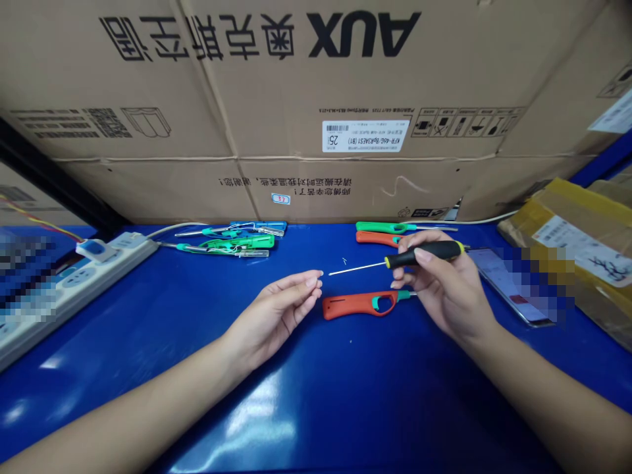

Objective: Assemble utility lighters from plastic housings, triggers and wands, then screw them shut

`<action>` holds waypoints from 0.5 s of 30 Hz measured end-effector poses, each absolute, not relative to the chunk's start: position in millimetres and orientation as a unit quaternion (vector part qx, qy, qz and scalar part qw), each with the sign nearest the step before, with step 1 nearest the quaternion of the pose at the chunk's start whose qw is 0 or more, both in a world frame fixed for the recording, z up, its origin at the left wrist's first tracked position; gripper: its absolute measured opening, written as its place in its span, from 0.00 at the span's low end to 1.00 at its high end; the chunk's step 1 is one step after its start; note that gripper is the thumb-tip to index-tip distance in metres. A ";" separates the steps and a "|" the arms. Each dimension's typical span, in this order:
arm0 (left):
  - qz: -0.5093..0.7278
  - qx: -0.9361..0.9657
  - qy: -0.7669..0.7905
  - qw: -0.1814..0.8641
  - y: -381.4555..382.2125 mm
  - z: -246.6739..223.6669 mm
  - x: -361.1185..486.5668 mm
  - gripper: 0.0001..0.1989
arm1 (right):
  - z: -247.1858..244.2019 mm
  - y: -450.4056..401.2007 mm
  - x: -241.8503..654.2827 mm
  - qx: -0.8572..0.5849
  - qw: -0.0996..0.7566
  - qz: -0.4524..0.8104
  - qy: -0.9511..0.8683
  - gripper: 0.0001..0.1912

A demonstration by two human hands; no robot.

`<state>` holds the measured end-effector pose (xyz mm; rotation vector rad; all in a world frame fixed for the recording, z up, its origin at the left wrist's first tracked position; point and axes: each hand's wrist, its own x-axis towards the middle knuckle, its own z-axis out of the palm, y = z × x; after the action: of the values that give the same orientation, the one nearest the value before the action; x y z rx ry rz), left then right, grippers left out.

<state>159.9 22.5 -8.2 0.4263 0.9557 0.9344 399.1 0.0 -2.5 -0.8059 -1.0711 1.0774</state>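
Note:
My right hand (444,283) is closed around the black and yellow handle of a screwdriver (423,254), whose thin shaft points left. Just off the screwdriver's tip, the thumb and fingertips of my left hand (281,309) are pinched together; whatever may be between them is too small to make out. An orange utility lighter (353,306) with a green trigger lies on the blue table below the screwdriver, its nozzle end partly behind my right hand. Farther back, a green lighter (380,228) and another orange lighter (376,237) lie side by side, the latter partly covered by the hand.
Opened green lighter parts (237,247) and blue lighter parts (254,228) lie at the back left. A white power strip (81,283) runs along the left. To the right are a phone (508,283) and a taped parcel (577,243). A large cardboard box (276,138) stands behind.

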 end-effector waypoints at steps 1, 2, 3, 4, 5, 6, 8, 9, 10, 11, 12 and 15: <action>0.432 0.196 0.435 0.765 22.1 -8.5 160.0 0.10 | -3.4 -2.1 398.5 -0.354 0.655 0.450 -0.494 0.06; 0.434 0.195 0.431 0.767 21.8 -9.0 160.2 0.11 | -4.6 -4.4 397.8 -0.351 0.654 0.426 -0.517 0.06; 0.435 0.194 0.427 0.769 21.4 -9.6 160.4 0.11 | -5.8 -6.8 397.0 -0.345 0.653 0.402 -0.542 0.05; 0.434 0.193 0.424 0.771 20.9 -10.1 160.6 0.11 | -6.9 -9.2 396.0 -0.337 0.652 0.377 -0.564 0.05; 0.433 0.193 0.420 0.774 20.5 -10.7 160.9 0.11 | -7.5 -11.7 394.9 -0.329 0.655 0.350 -0.584 0.05; 0.432 0.193 0.416 0.776 20.0 -11.3 161.1 0.10 | -7.7 -14.0 393.8 -0.323 0.658 0.320 -0.600 0.06; 0.431 0.191 0.412 0.780 19.1 -12.3 161.5 0.10 | -6.6 -18.0 391.7 -0.322 0.665 0.258 -0.623 0.08; 0.430 0.189 0.411 0.781 18.8 -12.8 161.6 0.10 | -5.5 -19.5 390.9 -0.324 0.666 0.229 -0.631 0.08; 0.431 0.186 0.411 0.782 18.5 -13.1 161.8 0.09 | -4.1 -20.5 390.2 -0.326 0.664 0.205 -0.641 0.09; 0.432 0.182 0.411 0.782 18.2 -13.4 161.8 0.09 | -2.5 -21.2 389.7 -0.326 0.658 0.184 -0.653 0.09; 0.433 0.179 0.411 0.782 17.9 -13.5 161.9 0.09 | -0.9 -21.6 389.2 -0.326 0.651 0.167 -0.665 0.10; 0.431 0.170 0.410 0.786 17.2 -13.7 162.0 0.10 | 3.3 -22.0 387.5 -0.321 0.633 0.127 -0.693 0.12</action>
<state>162.0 17.2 -13.7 0.3664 0.8839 0.9290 387.5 -22.0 3.3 -0.7346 -1.5849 0.2913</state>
